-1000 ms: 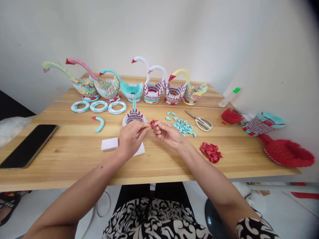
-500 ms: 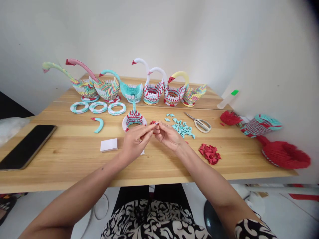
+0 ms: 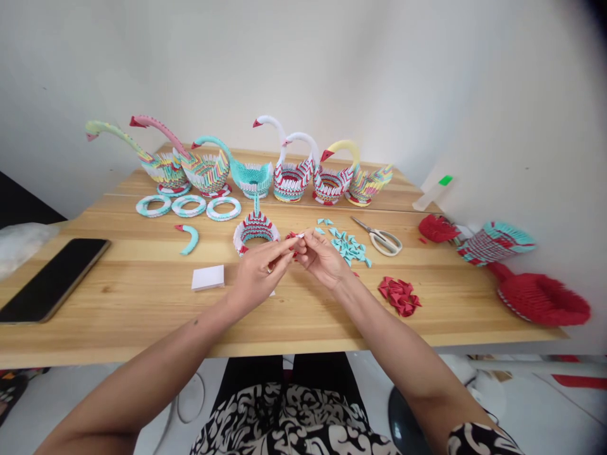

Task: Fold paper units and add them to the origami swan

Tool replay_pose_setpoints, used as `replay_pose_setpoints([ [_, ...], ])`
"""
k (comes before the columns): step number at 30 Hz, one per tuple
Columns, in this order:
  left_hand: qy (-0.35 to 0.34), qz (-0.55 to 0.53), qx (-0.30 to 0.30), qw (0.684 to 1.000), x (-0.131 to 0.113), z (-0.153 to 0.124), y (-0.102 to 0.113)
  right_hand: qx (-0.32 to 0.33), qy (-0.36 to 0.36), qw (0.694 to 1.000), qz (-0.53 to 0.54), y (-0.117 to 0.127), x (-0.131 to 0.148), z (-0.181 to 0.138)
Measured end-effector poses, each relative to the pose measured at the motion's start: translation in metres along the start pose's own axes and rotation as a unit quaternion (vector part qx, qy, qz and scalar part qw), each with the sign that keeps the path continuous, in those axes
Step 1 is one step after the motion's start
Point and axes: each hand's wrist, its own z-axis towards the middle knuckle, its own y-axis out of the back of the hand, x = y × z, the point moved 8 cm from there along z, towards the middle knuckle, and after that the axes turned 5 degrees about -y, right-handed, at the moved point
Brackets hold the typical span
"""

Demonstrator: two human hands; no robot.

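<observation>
My left hand (image 3: 258, 272) and my right hand (image 3: 322, 256) meet over the middle of the wooden table (image 3: 142, 297). Both pinch a small folded paper piece (image 3: 294, 236), red and white, between their fingertips. Just behind my left hand stands a small unfinished paper swan body (image 3: 255, 227) in red, white and teal. Loose teal folded pieces (image 3: 349, 246) lie to the right of my right hand. A heap of red folded pieces (image 3: 399, 294) lies nearer the front edge on the right.
Several finished paper swans (image 3: 289, 174) line the back of the table, with three teal rings (image 3: 188, 205) before them. Scissors (image 3: 382, 237), a teal curved neck (image 3: 190, 237), white paper slips (image 3: 207, 277) and a black phone (image 3: 52, 278) also lie there. Red and teal models (image 3: 502, 243) sit right.
My hands stayed together and shifted slightly; my left fingers stretched out toward the small piece. The view tilted down a little.
</observation>
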Motion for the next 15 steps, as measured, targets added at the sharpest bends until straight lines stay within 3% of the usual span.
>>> replay_pose_setpoints([
  [9,0.048,-0.028,-0.035,0.998,0.01,-0.002,0.003,0.022,0.051,0.994,-0.094,-0.003,0.005,-0.003],
  [15,0.032,0.003,-0.053,0.998,0.009,-0.002,0.007,0.027,0.029,0.997,-0.064,-0.006,-0.003,-0.003],
])
